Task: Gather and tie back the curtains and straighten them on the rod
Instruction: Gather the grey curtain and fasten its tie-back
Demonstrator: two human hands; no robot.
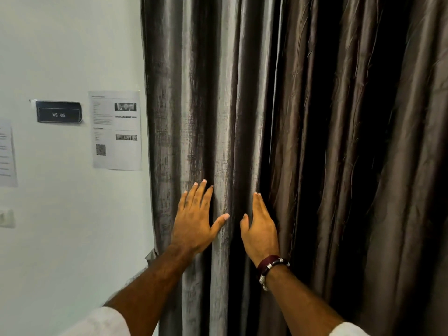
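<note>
A shiny grey-brown curtain (194, 105) hangs in vertical folds from the top of the view down past its bottom. To its right hangs a darker brown curtain (363, 141). My left hand (194, 221) lies flat with straight fingers on a fold of the grey curtain, thumb spread to the right. My right hand (260, 229) touches the grey curtain's right edge with straight fingers, next to the dark gap between the two curtains. The rod is out of view.
A pale wall (60, 57) runs along the left. On it are a dark sign reading WS 05 (59, 112), a printed sheet (116, 130), another sheet (7, 154) at the left edge and a switch (6, 218).
</note>
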